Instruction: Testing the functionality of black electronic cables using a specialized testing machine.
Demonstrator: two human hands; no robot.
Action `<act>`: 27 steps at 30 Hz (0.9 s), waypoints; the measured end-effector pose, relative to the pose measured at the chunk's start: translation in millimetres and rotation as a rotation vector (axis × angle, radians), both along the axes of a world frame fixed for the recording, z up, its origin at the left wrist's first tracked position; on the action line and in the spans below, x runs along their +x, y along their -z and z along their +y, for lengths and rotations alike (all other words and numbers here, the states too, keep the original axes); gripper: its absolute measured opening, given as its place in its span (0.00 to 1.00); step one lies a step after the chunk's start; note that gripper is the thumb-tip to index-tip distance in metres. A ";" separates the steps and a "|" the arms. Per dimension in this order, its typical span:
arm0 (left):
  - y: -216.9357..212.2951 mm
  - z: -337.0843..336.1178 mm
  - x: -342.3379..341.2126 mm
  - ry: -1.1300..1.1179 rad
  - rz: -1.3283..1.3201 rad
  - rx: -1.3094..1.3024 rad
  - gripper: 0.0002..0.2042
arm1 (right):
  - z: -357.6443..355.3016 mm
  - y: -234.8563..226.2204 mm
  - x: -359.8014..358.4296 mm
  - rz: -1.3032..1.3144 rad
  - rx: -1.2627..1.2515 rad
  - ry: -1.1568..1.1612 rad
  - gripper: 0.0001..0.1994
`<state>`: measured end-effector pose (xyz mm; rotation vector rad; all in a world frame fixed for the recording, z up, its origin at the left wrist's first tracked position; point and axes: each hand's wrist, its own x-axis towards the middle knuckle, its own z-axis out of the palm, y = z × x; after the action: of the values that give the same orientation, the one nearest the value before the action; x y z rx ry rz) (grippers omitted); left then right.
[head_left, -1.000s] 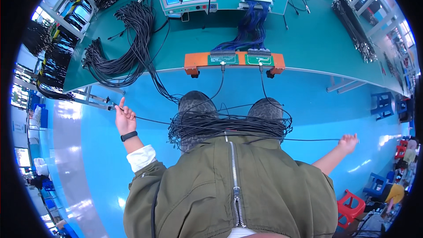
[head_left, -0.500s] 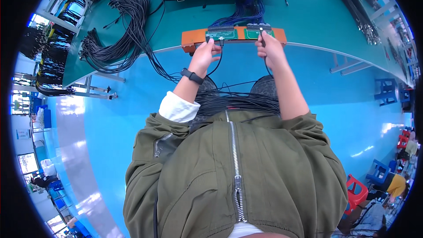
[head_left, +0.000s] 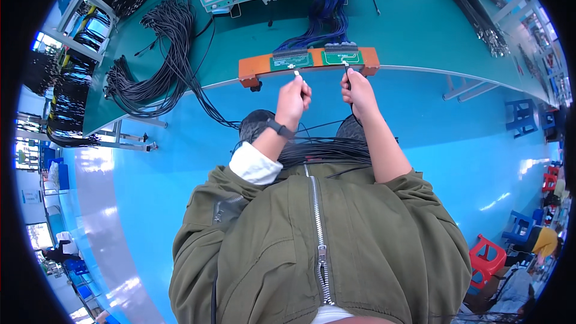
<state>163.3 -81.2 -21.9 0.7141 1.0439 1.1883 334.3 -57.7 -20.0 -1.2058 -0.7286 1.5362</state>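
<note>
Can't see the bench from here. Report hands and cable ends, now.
Left hand shut on white cable end below left green board. Right hand pinching dark cable end at right green board. Nothing between.

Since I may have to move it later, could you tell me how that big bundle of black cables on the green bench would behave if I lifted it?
The black cable bundle would probably be floppy: its strands sag over the green bench edge. It looks fairly heavy, being many long cables. Loose ends fan out, so it may snag or tangle.
</note>
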 end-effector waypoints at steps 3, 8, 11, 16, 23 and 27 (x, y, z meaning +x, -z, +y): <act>7.6 1.5 -9.0 0.053 -0.070 -0.014 0.17 | 0.7 -2.3 -0.2 -0.017 -0.001 -0.029 0.13; 13.7 10.3 -20.7 0.117 -0.077 -0.015 0.16 | 1.6 -3.0 1.5 -0.036 -0.009 -0.067 0.13; 12.0 15.5 -21.3 0.133 -0.011 0.003 0.15 | 0.8 -4.3 2.5 -0.034 -0.009 -0.071 0.13; 5.0 12.2 -17.3 0.055 -0.059 -0.014 0.13 | 0.4 -7.3 2.2 -0.022 -0.026 -0.003 0.13; -2.3 11.2 -19.1 0.067 -0.049 -0.022 0.11 | 0.6 -12.1 3.3 -0.088 -0.037 -0.078 0.16; -3.8 12.1 -21.4 0.055 -0.063 -0.023 0.11 | 0.6 -9.4 -1.5 -0.070 -0.041 -0.034 0.15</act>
<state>141.9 -69.1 -18.1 0.6796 0.9777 1.1427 332.8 -57.1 -10.6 -1.2894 -0.7703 1.5499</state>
